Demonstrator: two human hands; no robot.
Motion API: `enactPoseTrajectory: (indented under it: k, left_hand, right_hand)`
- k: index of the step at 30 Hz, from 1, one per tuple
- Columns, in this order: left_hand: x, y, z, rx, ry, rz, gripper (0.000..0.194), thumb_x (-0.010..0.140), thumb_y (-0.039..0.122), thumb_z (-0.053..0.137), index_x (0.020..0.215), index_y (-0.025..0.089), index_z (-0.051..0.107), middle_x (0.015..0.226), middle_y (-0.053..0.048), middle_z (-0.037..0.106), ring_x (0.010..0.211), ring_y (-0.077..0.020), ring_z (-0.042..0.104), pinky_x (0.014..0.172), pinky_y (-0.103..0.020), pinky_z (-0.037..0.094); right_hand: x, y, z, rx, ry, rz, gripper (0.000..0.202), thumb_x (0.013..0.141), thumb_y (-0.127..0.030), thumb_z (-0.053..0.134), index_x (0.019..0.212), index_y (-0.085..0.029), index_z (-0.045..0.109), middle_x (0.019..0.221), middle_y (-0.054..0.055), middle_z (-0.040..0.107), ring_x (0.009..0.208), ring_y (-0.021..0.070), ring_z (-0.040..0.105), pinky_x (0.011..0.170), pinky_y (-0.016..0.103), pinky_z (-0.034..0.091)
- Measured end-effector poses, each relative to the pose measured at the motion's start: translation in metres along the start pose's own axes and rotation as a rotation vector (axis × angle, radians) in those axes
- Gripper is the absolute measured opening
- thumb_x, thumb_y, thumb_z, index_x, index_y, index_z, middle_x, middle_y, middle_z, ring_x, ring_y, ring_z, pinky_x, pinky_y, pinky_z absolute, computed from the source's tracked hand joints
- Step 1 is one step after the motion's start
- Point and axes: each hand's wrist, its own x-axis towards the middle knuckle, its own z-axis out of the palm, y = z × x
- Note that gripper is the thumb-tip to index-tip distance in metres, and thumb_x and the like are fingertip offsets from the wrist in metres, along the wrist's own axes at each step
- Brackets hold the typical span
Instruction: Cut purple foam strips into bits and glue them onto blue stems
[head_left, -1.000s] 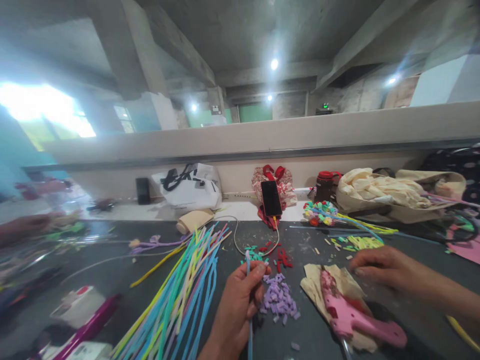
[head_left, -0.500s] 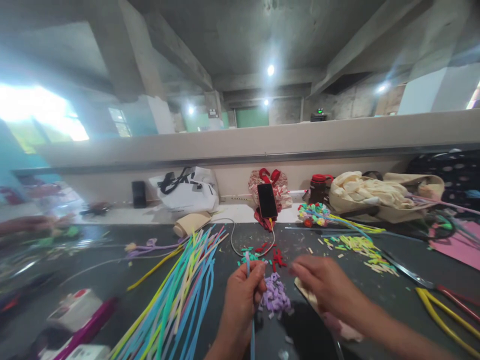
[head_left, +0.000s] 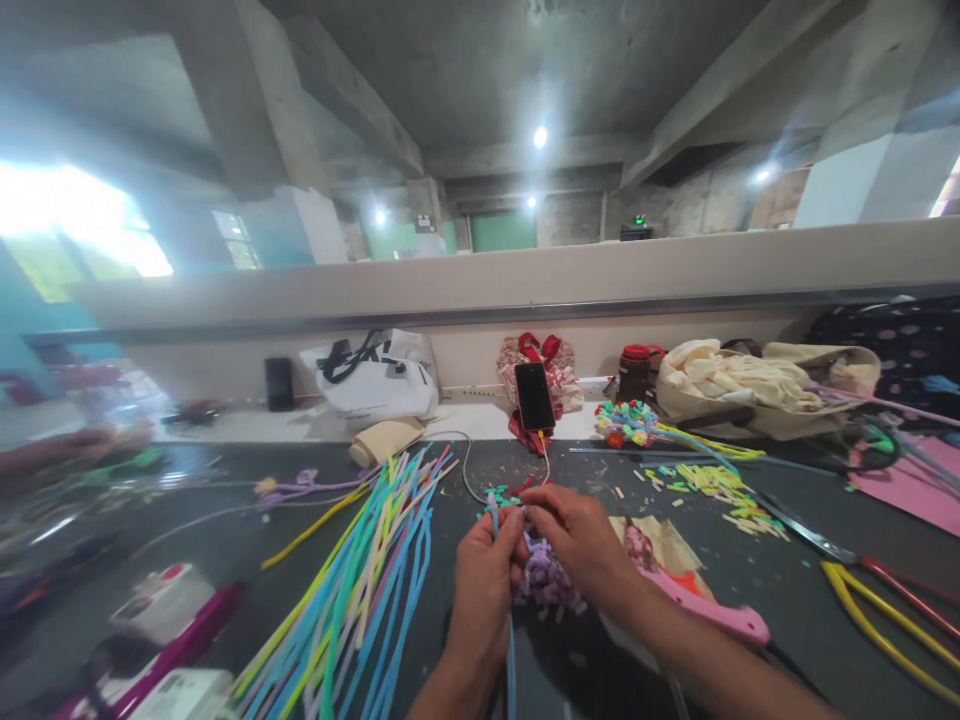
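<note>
My left hand (head_left: 486, 575) is closed in a pinch on a thin blue pipe cleaner (head_left: 511, 660), which runs upright through the fingers with its tip just above them. Against it, my right hand (head_left: 581, 545) has its thumb and fingers pinched together by the strand's upper end; what they hold is too small to make out. Below the hands lies a heap of short purple pieces (head_left: 546, 585), partly covered. Teal pieces (head_left: 496, 497) lie just beyond. A pink glue gun (head_left: 709, 606) rests on a stained scrap (head_left: 667, 545) beside my right forearm.
A bundle of coloured pipe cleaners (head_left: 360, 590) spreads to the left. Yellow-green cut pieces (head_left: 712, 490), scissors (head_left: 825, 545) and yellow-handled pliers (head_left: 862, 620) lie right. A phone (head_left: 534, 396) on a cable leans at the back. White power plugs (head_left: 169, 600) sit front left.
My right hand has moved left from near the glue gun to meet my left hand at the strand's tip. The glue gun now shows more fully. My left hand keeps its hold.
</note>
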Motion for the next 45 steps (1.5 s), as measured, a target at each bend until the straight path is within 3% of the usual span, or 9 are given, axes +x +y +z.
enactPoseTrajectory:
  k: [4, 7, 12, 15, 19, 25, 35, 40, 45]
  left_hand:
    - [0.002, -0.007, -0.001, 0.033, -0.018, -0.016, 0.033, 0.059, 0.046, 0.063, 0.06, 0.016, 0.048, 0.037, 0.01, 0.039, 0.027, -0.0004, 0.024, 0.03, -0.012, 0.014]
    - [0.003, -0.008, -0.002, 0.069, -0.03, -0.047, 0.031, 0.061, 0.044, 0.062, 0.061, 0.016, 0.049, 0.037, 0.01, 0.04, 0.027, 0.0, 0.024, 0.03, -0.012, 0.014]
    - [0.002, 0.002, -0.002, 0.051, -0.051, -0.117, 0.032, 0.065, 0.043, 0.058, 0.076, 0.013, 0.057, 0.046, 0.003, 0.053, 0.032, -0.0027, 0.037, 0.028, -0.011, 0.016]
    - [0.0, 0.006, -0.002, 0.04, -0.066, -0.08, 0.031, 0.066, 0.04, 0.057, 0.08, 0.012, 0.059, 0.057, -0.002, 0.06, 0.042, -0.0061, 0.048, 0.027, -0.011, 0.017]
    - [-0.001, 0.007, -0.004, 0.016, -0.119, 0.008, 0.028, 0.071, 0.039, 0.053, 0.078, 0.013, 0.059, 0.055, 0.002, 0.056, 0.039, -0.0037, 0.044, 0.027, -0.01, 0.018]
    - [-0.002, 0.009, -0.004, -0.032, -0.091, 0.019, 0.026, 0.071, 0.038, 0.053, 0.077, 0.013, 0.059, 0.052, 0.003, 0.056, 0.035, -0.0025, 0.042, 0.027, -0.01, 0.019]
    - [0.005, 0.009, -0.013, -0.06, -0.004, 0.044, 0.025, 0.071, 0.036, 0.055, 0.078, 0.012, 0.059, 0.06, -0.002, 0.061, 0.053, -0.0093, 0.056, 0.028, -0.01, 0.023]
    - [0.007, 0.01, -0.015, -0.074, -0.009, 0.019, 0.024, 0.071, 0.035, 0.056, 0.077, 0.011, 0.059, 0.06, -0.003, 0.06, 0.051, -0.0083, 0.055, 0.027, -0.009, 0.023]
    - [-0.002, 0.01, -0.007, -0.137, -0.116, -0.01, 0.024, 0.071, 0.034, 0.055, 0.076, 0.012, 0.06, 0.056, 0.0, 0.057, 0.044, -0.006, 0.051, 0.027, -0.009, 0.022]
  right_hand:
    - [0.004, 0.005, -0.006, 0.241, -0.02, 0.148, 0.008, 0.07, -0.02, 0.053, 0.066, -0.019, 0.06, 0.06, -0.002, 0.059, 0.058, 0.013, 0.052, 0.056, 0.023, 0.039]
    - [0.009, 0.011, -0.014, 0.334, -0.051, 0.215, 0.008, 0.07, -0.021, 0.051, 0.065, -0.017, 0.057, 0.051, -0.004, 0.054, 0.048, 0.0105, 0.049, 0.046, 0.02, 0.036]
    - [0.013, 0.017, -0.027, 0.478, -0.099, 0.349, 0.01, 0.07, -0.026, 0.049, 0.067, -0.017, 0.051, 0.053, -0.004, 0.054, 0.046, 0.0088, 0.051, 0.038, 0.016, 0.03]
    - [0.009, 0.014, -0.025, 0.56, -0.144, 0.408, 0.013, 0.069, -0.03, 0.049, 0.068, -0.017, 0.049, 0.061, -0.003, 0.057, 0.049, 0.0081, 0.053, 0.037, 0.015, 0.03]
    - [0.002, 0.009, -0.011, 0.642, -0.213, 0.471, 0.017, 0.072, -0.035, 0.046, 0.071, -0.018, 0.047, 0.055, -0.005, 0.054, 0.044, 0.0083, 0.052, 0.033, 0.015, 0.027]
    - [-0.002, 0.013, -0.004, 0.718, -0.322, 0.496, 0.018, 0.073, -0.037, 0.044, 0.073, -0.019, 0.044, 0.052, -0.005, 0.054, 0.038, 0.0084, 0.051, 0.031, 0.015, 0.026]
    - [0.002, 0.019, -0.014, 0.72, -0.364, 0.479, 0.015, 0.071, -0.033, 0.047, 0.07, -0.019, 0.045, 0.05, -0.006, 0.054, 0.038, 0.0076, 0.048, 0.034, 0.015, 0.03]
    - [0.005, 0.026, -0.022, 0.62, -0.254, 0.462, 0.013, 0.067, -0.029, 0.053, 0.068, -0.017, 0.047, 0.055, -0.006, 0.054, 0.038, 0.0059, 0.048, 0.031, 0.014, 0.025]
    - [-0.001, 0.018, -0.014, 0.623, -0.176, 0.452, 0.015, 0.076, -0.035, 0.044, 0.075, -0.02, 0.045, 0.047, -0.007, 0.049, 0.036, 0.0058, 0.046, 0.029, 0.013, 0.019]
